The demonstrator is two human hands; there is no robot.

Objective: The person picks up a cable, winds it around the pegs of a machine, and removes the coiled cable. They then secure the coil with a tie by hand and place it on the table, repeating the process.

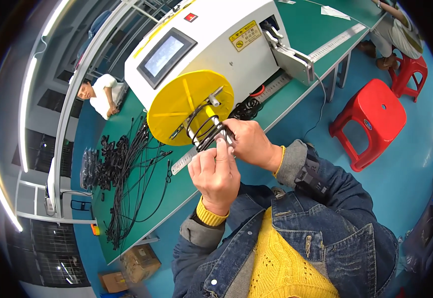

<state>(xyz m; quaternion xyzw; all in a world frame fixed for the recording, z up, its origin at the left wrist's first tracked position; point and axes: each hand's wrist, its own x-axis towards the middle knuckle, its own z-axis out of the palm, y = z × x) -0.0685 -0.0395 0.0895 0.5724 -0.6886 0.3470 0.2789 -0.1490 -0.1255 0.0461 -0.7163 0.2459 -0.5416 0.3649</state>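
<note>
A coil of black cable [200,130] is looped around the metal posts sticking out from a yellow disc [169,107] on a white winding machine [216,52]. My right hand [252,143] is closed at the right side of the coil, its thumb and fingers on the cable. Just below, my left hand [214,178] has its fingertips pinched together near the post ends, close to my right fingers. What lies between the left fingertips is too small and covered to make out.
Many loose black cables [127,174] lie on the green table [174,196] left of the disc. A finished coil pile [246,108] sits beside the machine. Red stools [370,119] stand on the right, cardboard boxes [141,262] below the table. Another person [103,94] is at the far left.
</note>
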